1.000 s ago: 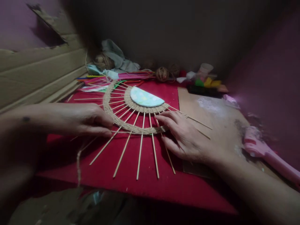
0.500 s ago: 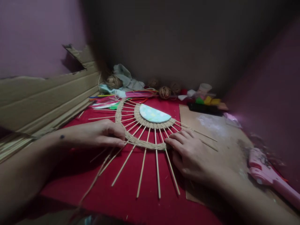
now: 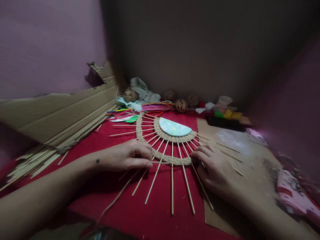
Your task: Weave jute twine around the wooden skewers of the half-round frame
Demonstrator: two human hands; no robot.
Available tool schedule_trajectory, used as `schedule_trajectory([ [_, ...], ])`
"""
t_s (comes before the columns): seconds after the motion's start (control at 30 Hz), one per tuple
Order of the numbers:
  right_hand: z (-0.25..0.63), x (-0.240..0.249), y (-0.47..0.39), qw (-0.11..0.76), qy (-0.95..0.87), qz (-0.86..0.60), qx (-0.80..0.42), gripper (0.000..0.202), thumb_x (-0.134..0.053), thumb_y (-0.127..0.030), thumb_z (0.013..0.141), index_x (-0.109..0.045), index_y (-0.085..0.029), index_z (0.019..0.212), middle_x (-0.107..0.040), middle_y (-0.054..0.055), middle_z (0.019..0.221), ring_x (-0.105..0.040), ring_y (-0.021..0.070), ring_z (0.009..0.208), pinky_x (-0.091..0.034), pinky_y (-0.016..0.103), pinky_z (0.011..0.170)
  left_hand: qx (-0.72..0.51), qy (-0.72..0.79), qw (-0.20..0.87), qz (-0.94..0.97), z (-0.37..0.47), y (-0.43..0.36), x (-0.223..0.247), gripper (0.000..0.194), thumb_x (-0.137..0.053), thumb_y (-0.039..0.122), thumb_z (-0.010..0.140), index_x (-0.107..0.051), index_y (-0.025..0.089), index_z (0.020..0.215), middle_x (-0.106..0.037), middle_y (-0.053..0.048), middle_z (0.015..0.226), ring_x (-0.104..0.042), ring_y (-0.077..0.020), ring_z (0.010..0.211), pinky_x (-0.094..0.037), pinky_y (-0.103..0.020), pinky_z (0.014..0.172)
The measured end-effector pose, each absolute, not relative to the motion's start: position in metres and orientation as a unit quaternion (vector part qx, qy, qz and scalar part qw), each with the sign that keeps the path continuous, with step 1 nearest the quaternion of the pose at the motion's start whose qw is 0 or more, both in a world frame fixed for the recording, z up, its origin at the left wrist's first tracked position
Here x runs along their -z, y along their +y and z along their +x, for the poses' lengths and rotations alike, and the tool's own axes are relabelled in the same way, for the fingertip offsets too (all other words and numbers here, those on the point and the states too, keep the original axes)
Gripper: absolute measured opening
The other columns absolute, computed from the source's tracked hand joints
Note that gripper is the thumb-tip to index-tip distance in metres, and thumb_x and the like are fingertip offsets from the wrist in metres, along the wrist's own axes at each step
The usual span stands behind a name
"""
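A half-round woven piece with thin sticks fanning out lies on red cloth [image 3: 160, 213]. At its centre is a pale blue half disc [image 3: 175, 127], bordered by woven twine. Farther out, a second twine band [image 3: 172, 160] crosses the sticks. My left hand [image 3: 138, 155] pinches a strand of twine at the band's lower left. The loose twine [image 3: 115, 201] trails from there towards the front edge. My right hand [image 3: 210, 163] rests over the band's right end with its fingers curled on the sticks; its fingertips are partly hidden.
Cardboard [image 3: 65, 113] and a bundle of sticks [image 3: 37, 163] lie at the left. Twine balls [image 3: 181, 105], coloured strips and grey fabric [image 3: 145, 91] are at the back. On the right are a brown board [image 3: 215, 206], a black tray [image 3: 225, 123] and a pink glue gun [image 3: 292, 196].
The view has shifted, so everything appears farther right and slightly lower. A strand now stretches below the band from my left hand towards my right hand. Both hands stay at the band.
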State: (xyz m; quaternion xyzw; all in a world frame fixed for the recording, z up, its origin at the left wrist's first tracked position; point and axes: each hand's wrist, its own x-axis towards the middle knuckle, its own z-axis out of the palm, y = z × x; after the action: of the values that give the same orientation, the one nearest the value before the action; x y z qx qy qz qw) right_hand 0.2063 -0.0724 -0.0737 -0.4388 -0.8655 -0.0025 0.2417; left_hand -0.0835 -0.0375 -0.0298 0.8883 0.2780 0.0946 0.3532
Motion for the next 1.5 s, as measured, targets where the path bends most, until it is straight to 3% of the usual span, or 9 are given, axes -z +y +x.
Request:
schedule_trajectory([
  [0.3, 0.209, 0.071, -0.077, 0.260, -0.855, -0.448, -0.033, 0.024, -0.043, -0.002, 0.067, -0.057, -0.021, 0.074, -0.059, 0.006, 0.075, -0.052, 0.0227, 0.078, -0.046, 0.037, 0.065, -0.059, 0.220, 0.449, 0.864, -0.076, -0.041, 0.037, 0.024, -0.053, 0.029, 0.092, -0.069, 0.013, 0.084, -0.064, -0.005, 0.076, -0.056, -0.0112, 0.071, -0.044, -0.020, 0.068],
  [0.5, 0.207, 0.056, -0.074, 0.287, -0.833, -0.470, -0.061, 0.020, -0.044, -0.012, 0.082, -0.061, -0.022, 0.086, -0.062, 0.007, 0.094, -0.061, 0.0197, 0.082, -0.052, 0.034, 0.068, -0.081, 0.242, 0.466, 0.848, -0.075, -0.039, 0.049, 0.026, -0.058, 0.034, 0.087, -0.070, 0.013, 0.079, -0.062, -0.002, 0.068, -0.053, -0.0095, 0.063, -0.041, -0.018, 0.058],
  [0.67, 0.156, 0.022, -0.013, 0.177, -0.888, -0.424, 0.003, 0.025, -0.048, -0.012, 0.082, -0.069, -0.020, 0.093, -0.065, 0.008, 0.090, -0.062, 0.0218, 0.084, -0.051, 0.036, 0.072, -0.114, 0.223, 0.471, 0.846, -0.073, -0.036, 0.058, 0.022, -0.062, 0.033, 0.084, -0.072, 0.015, 0.079, -0.066, -0.002, 0.071, -0.056, -0.0092, 0.064, -0.042, -0.017, 0.061],
  [0.77, 0.099, 0.007, 0.048, 0.117, -0.919, -0.375, 0.020, 0.031, -0.049, -0.010, 0.085, -0.071, -0.021, 0.105, -0.065, 0.010, 0.106, -0.061, 0.0203, 0.098, -0.048, 0.031, 0.081, -0.134, 0.207, 0.462, 0.852, -0.074, -0.035, 0.063, 0.023, -0.062, 0.035, 0.084, -0.072, 0.016, 0.080, -0.067, -0.002, 0.074, -0.059, -0.0095, 0.067, -0.043, -0.017, 0.062],
  [0.9, 0.028, 0.008, 0.113, 0.049, -0.907, -0.415, 0.049, 0.039, -0.047, -0.027, 0.092, -0.059, -0.023, 0.129, -0.061, 0.011, 0.116, -0.062, 0.0194, 0.097, -0.045, 0.028, 0.081, -0.163, 0.170, 0.470, 0.850, -0.076, -0.034, 0.073, 0.022, -0.062, 0.036, 0.084, -0.071, 0.017, 0.079, -0.068, 0.000, 0.074, -0.060, -0.0096, 0.067, -0.044, -0.016, 0.062],
  [1.0, -0.003, 0.020, 0.142, 0.018, -0.908, -0.414, 0.061, 0.037, -0.048, -0.033, 0.092, -0.061, -0.021, 0.125, -0.064, 0.012, 0.112, -0.063, 0.0207, 0.094, -0.044, 0.027, 0.078, -0.184, 0.149, 0.457, 0.857, -0.076, -0.034, 0.079, 0.021, -0.061, 0.037, 0.084, -0.069, 0.018, 0.078, -0.069, -0.001, 0.080, -0.063, -0.0116, 0.074, -0.045, -0.017, 0.066],
  [1.13, -0.017, 0.030, 0.171, -0.009, -0.901, -0.427, 0.079, 0.031, -0.047, -0.032, 0.092, -0.071, -0.019, 0.107, -0.066, 0.014, 0.107, -0.062, 0.0234, 0.097, -0.043, 0.029, 0.079, -0.164, 0.151, 0.422, 0.879, -0.073, -0.032, 0.083, 0.016, -0.057, 0.031, 0.084, -0.065, 0.019, 0.075, -0.068, 0.001, 0.080, -0.063, -0.0124, 0.076, -0.045, -0.018, 0.064],
  [1.3, -0.024, 0.033, 0.193, 0.006, -0.885, -0.454, 0.104, 0.033, -0.043, -0.024, 0.092, -0.070, -0.016, 0.109, -0.065, 0.018, 0.110, -0.061, 0.0268, 0.103, -0.043, 0.031, 0.082, -0.136, 0.131, 0.377, 0.907, -0.070, -0.030, 0.085, 0.017, -0.061, 0.021, 0.077, -0.052, 0.019, 0.063, -0.064, 0.003, 0.075, -0.061, -0.0116, 0.072, -0.038, -0.022, 0.053],
  [1.5, -0.022, 0.032, 0.188, 0.036, -0.891, -0.441, 0.100, 0.037, -0.045, -0.019, 0.089, -0.066, -0.013, 0.118, -0.062, 0.018, 0.113, -0.061, 0.0239, 0.099, -0.044, 0.030, 0.083, -0.159, 0.138, 0.403, 0.891, -0.075, -0.033, 0.079, 0.014, -0.057, 0.027, 0.085, -0.064, 0.017, 0.078, -0.069, 0.000, 0.086, -0.064, -0.0128, 0.081, -0.043, -0.020, 0.065],
])
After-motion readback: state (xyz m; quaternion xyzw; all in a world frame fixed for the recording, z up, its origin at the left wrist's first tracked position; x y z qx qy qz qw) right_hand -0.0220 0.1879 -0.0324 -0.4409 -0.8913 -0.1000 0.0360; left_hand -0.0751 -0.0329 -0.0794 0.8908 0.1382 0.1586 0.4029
